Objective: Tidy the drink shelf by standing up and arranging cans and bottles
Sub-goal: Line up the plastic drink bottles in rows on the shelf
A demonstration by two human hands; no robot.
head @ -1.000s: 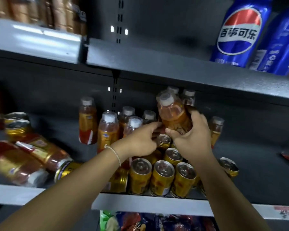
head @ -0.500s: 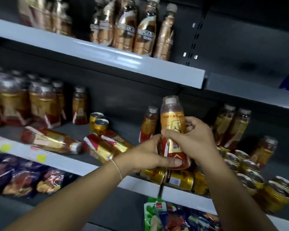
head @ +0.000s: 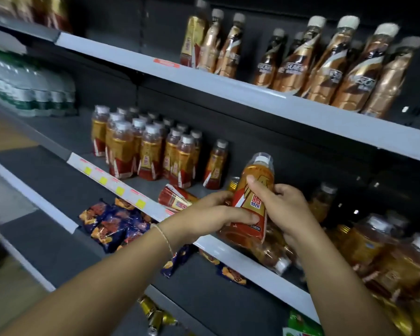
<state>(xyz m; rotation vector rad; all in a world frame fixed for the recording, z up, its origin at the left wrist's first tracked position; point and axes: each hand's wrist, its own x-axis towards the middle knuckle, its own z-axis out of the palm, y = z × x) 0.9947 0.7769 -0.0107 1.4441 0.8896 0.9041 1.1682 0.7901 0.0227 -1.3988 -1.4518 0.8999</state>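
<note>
This is a shop aisle with dark grey metal shelves, each with a pale strip along its front edge. The middle shelf (head: pixel 230 251) runs from far left to near right, and small yellow tags sit on its strip.

Both hands grip one orange drink bottle (head: pixel 250 202) just in front of the middle shelf. The left hand (head: pixel 211 217) curls round its lower part, with the thumb lying across the red band of the label. The right hand (head: pixel 284 209) wraps round the right side, with the thumb on the front. The bottle is nearly upright. Its white cap points up and leans a little to the right, and its long side runs up and down.

On the middle shelf, to the left of the held bottle, a group of standing bottles (head: pixel 146 151) of the same kind is packed close. There are about fifteen; the back ones are too hidden to count. One more bottle (head: pixel 217 163) stands alone just right of the group. One bottle (head: pixel 177 200) lies on its side near the left hand. A gold can (head: pixel 233 184) peeks out behind the held bottle. More orange bottles (head: pixel 383 251) crowd the near right, too blurred to count.

On the top shelf stand about ten brown coffee bottles (head: pixel 325 66). The shelf below holds blue snack packs (head: pixel 114 221). Water bottles (head: pixel 27 86) sit far left.
</note>
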